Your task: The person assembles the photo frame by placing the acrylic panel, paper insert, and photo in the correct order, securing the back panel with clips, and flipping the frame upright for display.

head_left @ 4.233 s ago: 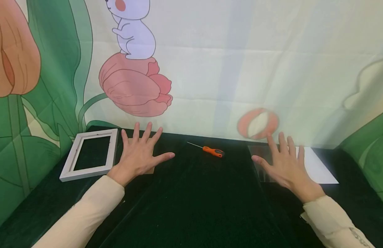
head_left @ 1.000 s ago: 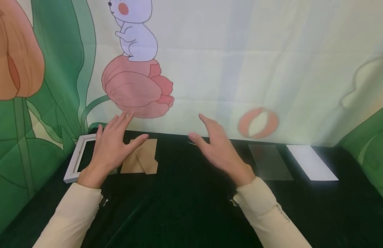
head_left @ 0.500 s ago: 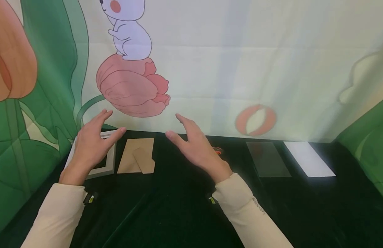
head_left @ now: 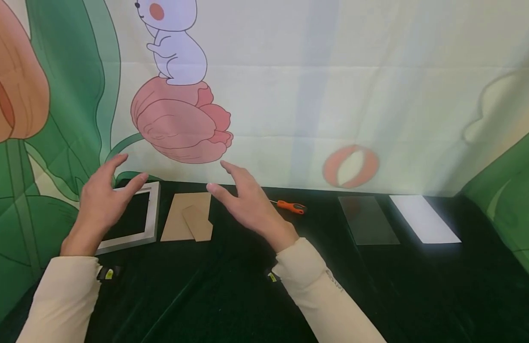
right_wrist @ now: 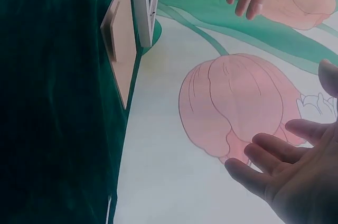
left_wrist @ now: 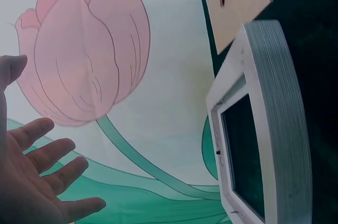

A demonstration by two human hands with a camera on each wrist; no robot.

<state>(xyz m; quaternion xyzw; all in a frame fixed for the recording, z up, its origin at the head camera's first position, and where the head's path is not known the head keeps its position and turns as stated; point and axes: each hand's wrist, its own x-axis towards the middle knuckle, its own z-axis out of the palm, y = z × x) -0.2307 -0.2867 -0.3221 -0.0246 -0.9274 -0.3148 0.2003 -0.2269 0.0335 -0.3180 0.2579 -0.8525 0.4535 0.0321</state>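
A white picture frame (head_left: 152,214) lies at the left of the dark green cloth. My left hand (head_left: 100,200) is held above its left part, fingers spread and holding nothing; it hides that side of the frame in the head view. Right of the frame lies a brown backing board (head_left: 175,219) with a stand flap (head_left: 199,223) on it. My right hand (head_left: 251,205) hovers between the board and an orange-handled screwdriver (head_left: 291,206), its fingers relaxed and holding nothing. In the left wrist view the picture frame (left_wrist: 285,123) stands apart from the fingers.
Toward the right lie a clear sheet (head_left: 369,220) and a white sheet (head_left: 424,219), side by side. A printed curtain (head_left: 281,85) with flowers and a white animal rises behind the cloth (head_left: 230,295). Both wrists wear dark straps.
Both hands have moved left. The right hand came from over the clear sheet, past the screwdriver; the left hand went from over the backing board to over the picture frame. The objects stay put.
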